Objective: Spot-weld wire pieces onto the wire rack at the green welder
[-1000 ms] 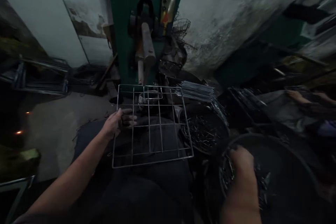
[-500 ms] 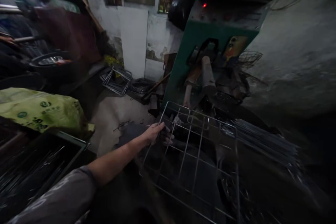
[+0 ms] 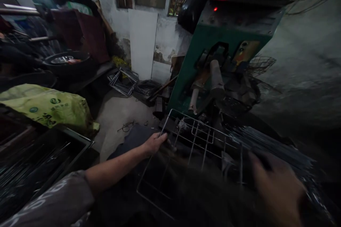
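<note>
My left hand (image 3: 155,142) grips the left edge of a square wire grid (image 3: 197,142) that lies across my lap in front of a green machine (image 3: 215,60). My right hand (image 3: 277,188) is blurred at the lower right, over the grid's right side beside a bundle of straight wire rods (image 3: 269,145). Whether it holds anything is hidden by the blur.
A yellow-green sack (image 3: 48,108) lies at the left above a dark metal tray (image 3: 39,163). Bent wire frames (image 3: 124,79) are stacked on the floor by the white wall panel (image 3: 142,42). A dark basin (image 3: 68,60) sits on a bench at far left.
The view swung left and up. My right hand left the dark bowl of small metal pieces and now hovers over the grid's right side. My left hand stays on the grid.
</note>
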A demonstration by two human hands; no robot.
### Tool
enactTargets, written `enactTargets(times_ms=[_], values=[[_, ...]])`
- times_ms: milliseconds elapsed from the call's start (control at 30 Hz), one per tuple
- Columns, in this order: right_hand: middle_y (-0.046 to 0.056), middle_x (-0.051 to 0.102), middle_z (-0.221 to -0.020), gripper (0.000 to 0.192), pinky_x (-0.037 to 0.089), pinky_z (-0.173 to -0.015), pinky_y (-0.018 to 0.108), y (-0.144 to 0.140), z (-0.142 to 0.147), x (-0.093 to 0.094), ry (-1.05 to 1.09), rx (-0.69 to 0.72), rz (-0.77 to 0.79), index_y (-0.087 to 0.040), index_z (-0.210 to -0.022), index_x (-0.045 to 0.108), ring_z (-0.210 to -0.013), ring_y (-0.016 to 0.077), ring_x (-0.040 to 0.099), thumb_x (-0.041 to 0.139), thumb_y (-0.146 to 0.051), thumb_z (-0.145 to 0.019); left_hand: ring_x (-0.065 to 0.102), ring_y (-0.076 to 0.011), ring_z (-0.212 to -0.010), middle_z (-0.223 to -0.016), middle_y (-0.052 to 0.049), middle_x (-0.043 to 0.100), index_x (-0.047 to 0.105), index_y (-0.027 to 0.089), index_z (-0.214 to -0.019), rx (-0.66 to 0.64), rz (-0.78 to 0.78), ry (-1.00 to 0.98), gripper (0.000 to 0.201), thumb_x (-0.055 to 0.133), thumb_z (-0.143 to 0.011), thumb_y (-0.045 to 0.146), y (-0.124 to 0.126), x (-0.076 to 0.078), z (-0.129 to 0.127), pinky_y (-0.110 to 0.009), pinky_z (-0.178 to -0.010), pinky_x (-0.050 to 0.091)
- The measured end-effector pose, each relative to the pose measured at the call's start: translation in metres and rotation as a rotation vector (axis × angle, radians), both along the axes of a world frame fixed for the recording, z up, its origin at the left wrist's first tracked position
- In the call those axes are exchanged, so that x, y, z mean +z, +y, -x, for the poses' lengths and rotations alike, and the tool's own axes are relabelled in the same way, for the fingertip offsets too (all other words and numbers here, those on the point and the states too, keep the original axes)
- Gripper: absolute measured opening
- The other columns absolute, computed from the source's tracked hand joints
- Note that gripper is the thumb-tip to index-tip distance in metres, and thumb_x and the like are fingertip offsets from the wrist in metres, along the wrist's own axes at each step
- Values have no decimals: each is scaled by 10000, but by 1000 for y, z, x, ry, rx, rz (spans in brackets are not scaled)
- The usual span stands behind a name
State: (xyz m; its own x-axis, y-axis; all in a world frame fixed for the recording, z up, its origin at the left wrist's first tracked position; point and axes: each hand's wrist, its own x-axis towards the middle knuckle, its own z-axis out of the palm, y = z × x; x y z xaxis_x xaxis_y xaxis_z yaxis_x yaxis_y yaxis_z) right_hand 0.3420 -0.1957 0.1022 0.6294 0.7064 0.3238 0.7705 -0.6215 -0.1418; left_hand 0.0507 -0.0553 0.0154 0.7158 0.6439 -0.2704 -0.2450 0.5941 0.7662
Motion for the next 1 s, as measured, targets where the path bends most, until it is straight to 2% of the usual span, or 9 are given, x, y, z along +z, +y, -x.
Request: enactTargets(times_ms=[133, 200, 300, 433, 633, 1000], values=[[99, 675, -882, 264, 408, -878, 353, 71, 22, -15, -250, 521, -49, -149, -946, 683, -876, 252, 558, 444, -250, -899, 683, -239, -552, -654, -106, 698, 531, 128, -764, 11, 16, -15, 559, 716, -653, 643, -3, -2, 3, -331, -540, 548], [79, 663, -807, 230, 396, -797, 335, 95, 29, -25, -360, 629, -53, -156, -915, 686, -799, 235, 535, 468, -228, -893, 683, -234, -551, -654, -101, 697, 532, 126, -764, 24, 9, -16, 564, 712, -653, 649, -2, -2, 5, -325, -541, 546], [72, 640, -769, 180, 361, -714, 318, 108, 33, -35, -476, 662, -58, -151, -917, 682, -761, 222, 502, 510, -187, -879, 683, -227, -559, -679, -112, 700, 533, 118, -738, 14, -2, -24, 566, 698, -666, 654, -1, -1, 7, -317, -544, 543], [53, 633, -753, 134, 338, -676, 313, 108, 34, -40, -586, 697, -40, -167, -923, 684, -740, 226, 477, 579, -164, -840, 681, -227, -555, -692, -124, 699, 538, 112, -728, -10, -6, -58, 574, 676, -681, 667, 0, -6, 7, -313, -527, 536], [51, 638, -755, 138, 351, -684, 311, 110, 35, -48, -561, 729, -43, -156, -929, 682, -741, 222, 493, 575, -139, -845, 679, -222, -547, -713, -137, 703, 527, 114, -736, -16, 5, -93, 559, 650, -713, 658, 0, -17, 3, -305, -512, 534], [34, 659, -760, 196, 352, -649, 315, 112, 30, -49, -581, 699, 38, -166, -968, 671, -749, 224, 530, 609, -113, -790, 682, -236, -550, -726, -160, 702, 524, 108, -773, 4, 11, -88, 566, 654, -711, 656, 3, -23, -2, -317, -501, 540]])
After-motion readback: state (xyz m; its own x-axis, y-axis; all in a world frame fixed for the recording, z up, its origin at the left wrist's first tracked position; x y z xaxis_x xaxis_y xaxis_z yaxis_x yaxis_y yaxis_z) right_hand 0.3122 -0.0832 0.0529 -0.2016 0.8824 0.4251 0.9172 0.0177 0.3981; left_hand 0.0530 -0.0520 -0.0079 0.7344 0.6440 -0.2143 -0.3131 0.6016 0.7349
